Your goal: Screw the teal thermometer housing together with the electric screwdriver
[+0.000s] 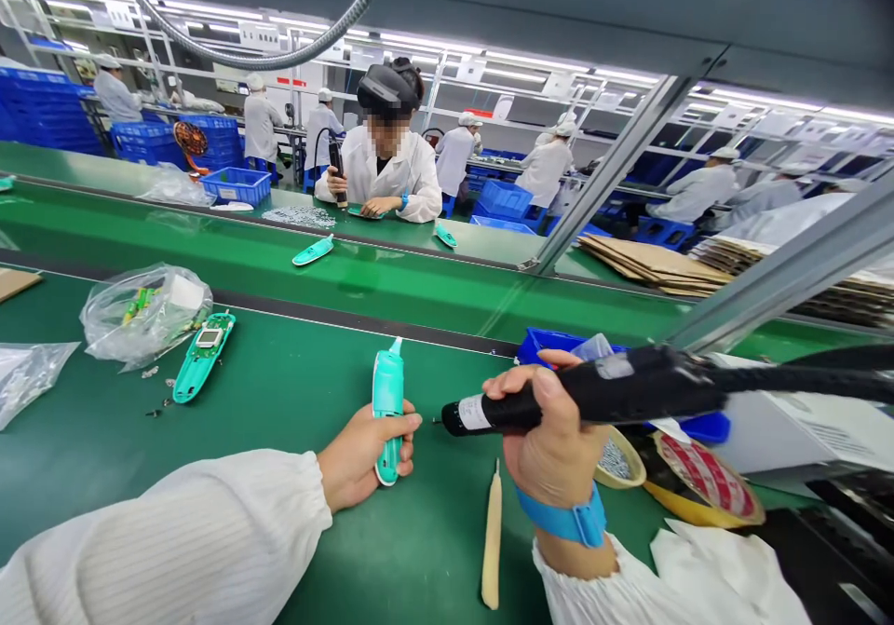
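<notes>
Left hand (353, 457) is wrapped around the teal device (388, 378), so a chunk of its lower part is covered, sorry. Right of the device, the print on the black driver (579, 397)'s label (475, 414) is too tiny to read, and its cord (810, 381) runs off the edge. The blue tray (537, 343) over there is mostly blocked by the right hand (548, 429) and driver. Far left of the device, a flat clear bag (32, 378) gets chopped off by the frame.
</notes>
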`<state>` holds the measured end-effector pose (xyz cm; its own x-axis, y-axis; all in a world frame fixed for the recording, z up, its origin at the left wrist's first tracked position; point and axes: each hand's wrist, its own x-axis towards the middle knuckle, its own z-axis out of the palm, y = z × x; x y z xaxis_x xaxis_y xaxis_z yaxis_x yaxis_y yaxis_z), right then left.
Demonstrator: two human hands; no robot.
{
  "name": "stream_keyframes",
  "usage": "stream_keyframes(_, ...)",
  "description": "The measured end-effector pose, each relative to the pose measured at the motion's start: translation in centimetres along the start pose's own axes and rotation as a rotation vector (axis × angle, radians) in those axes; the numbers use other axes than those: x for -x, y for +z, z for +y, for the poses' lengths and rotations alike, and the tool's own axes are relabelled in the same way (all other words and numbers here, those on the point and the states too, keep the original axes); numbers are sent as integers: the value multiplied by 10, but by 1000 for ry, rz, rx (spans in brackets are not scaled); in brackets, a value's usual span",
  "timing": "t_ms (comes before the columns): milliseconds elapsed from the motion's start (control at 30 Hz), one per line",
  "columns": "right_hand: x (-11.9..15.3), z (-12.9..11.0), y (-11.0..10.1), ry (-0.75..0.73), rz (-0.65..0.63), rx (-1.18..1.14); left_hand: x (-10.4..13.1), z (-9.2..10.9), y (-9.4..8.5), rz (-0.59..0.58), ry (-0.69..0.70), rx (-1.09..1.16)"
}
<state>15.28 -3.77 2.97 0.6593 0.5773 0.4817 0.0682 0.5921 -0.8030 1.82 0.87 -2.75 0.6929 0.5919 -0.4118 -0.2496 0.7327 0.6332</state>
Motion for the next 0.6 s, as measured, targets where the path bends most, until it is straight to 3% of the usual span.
stream_keyframes(133,3,-27,-4,25,59,-101,3,-2,2,59,22,-48)
stream_keyframes(233,5,-41,-6,42,72,-130,4,-3,3,26,19,-84)
stream_keyframes(367,9,-42,-6,47,54,-132,3,-4,2,-36,-16,-66)
stream_keyframes(600,12,-39,-7,28,-1,-153,1,-7,0,-4,-40,-6)
